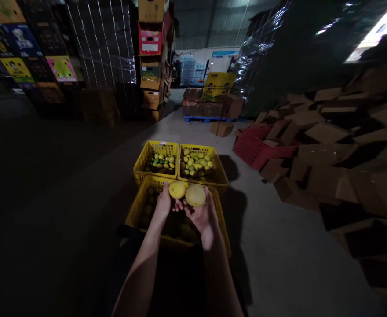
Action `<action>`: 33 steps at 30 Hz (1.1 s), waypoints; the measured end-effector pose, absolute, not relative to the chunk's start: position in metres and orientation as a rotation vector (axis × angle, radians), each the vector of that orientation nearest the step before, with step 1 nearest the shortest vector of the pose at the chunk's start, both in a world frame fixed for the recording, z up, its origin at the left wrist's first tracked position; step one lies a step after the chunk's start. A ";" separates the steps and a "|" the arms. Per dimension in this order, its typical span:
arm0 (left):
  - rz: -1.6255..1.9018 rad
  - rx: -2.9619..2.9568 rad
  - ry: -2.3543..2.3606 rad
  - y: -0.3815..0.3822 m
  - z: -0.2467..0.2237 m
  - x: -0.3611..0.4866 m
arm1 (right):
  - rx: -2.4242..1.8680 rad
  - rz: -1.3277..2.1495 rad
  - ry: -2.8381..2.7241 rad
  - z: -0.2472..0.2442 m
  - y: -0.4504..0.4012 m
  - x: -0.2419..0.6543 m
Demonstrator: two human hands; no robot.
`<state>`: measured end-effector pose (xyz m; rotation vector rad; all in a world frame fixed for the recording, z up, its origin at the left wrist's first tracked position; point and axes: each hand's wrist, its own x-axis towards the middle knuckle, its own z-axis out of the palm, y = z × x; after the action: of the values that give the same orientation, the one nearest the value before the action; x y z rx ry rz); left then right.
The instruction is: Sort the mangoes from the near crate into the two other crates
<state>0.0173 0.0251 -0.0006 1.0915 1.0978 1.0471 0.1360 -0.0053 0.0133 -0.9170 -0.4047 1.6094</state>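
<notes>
Both hands are raised over the nearest yellow crate [132, 211]. My left hand [163, 203] is closed around a bright yellow lemon [177, 189], its thumb at the fruit's left side. A larger, paler lemon [195, 195] rests in my right hand [204, 215], held between the thumb on the right and the fingers beneath. The two lemons are side by side, almost touching. Inside the near crate, fruit is dim and partly covered by my arms. Behind it, the left crate [139, 165] holds green and yellow lemons [161, 162]; the right crate [220, 169] holds mostly yellow ones [196, 165].
Flattened and torn cardboard boxes [332, 145] lie heaped on the right around a red crate [251, 147]. Stacked cartons [151, 75] stand ahead, beside a blue pallet [206, 119] bearing boxes. Wrapped stacks rise on both sides. Grey concrete floor [262, 246] surrounds the crates.
</notes>
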 end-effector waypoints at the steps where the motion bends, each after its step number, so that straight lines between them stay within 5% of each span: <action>1: 1.066 1.116 1.111 0.025 -0.002 0.017 | -0.910 1.609 -0.423 0.013 -0.005 0.136; 33: 1.496 1.127 0.900 0.020 0.005 0.010 | -0.980 1.035 -0.679 -0.004 -0.003 0.120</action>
<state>0.0098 0.0196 0.0052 1.1272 0.9001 1.4955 0.1200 -0.0028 -0.0038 -0.9803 -0.6788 1.0352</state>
